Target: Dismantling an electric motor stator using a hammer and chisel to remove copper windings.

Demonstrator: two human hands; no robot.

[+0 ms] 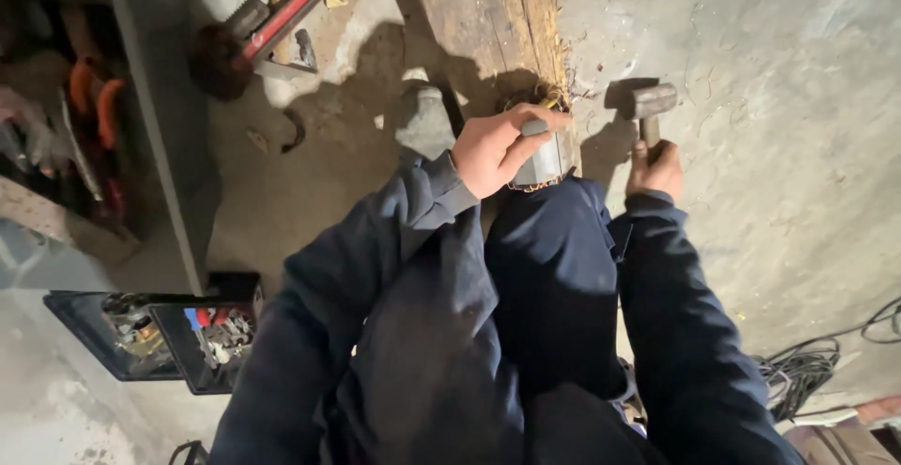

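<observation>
The biggest thing here is the rough concrete floor (779, 174), grey and scuffed, and the person is crouched low over it in dark blue work clothes, knees up in the middle of the shot. A worn wooden beam (488, 15) runs away from them along the floor, frayed and splintery at the near end, and it looks like it serves as the block to work on, since the piece sits right at its tip.

On the left side there's a grey metal shelf upright (160, 118) with orange-handled tools tucked behind it, and a black tool tray (169, 334) full of small bits down by the person's left side. A heavy red-handled tool (282, 15) lies at the top, and a tangle of black cable (807, 362) sits off at the lower right.

The left hand (493, 151) is wrapped around a grey metal cylinder (544, 160), thumb on top and fingers curled round it, holding it steady against the beam's end just past the knee. Thin coppery wire strands seem to stick out around it, but it's too small to be sure.

The right hand (655, 169) is closed in a fist round the handle of a small hammer (648, 101), head raised just beside the cylinder, not touching it.
</observation>
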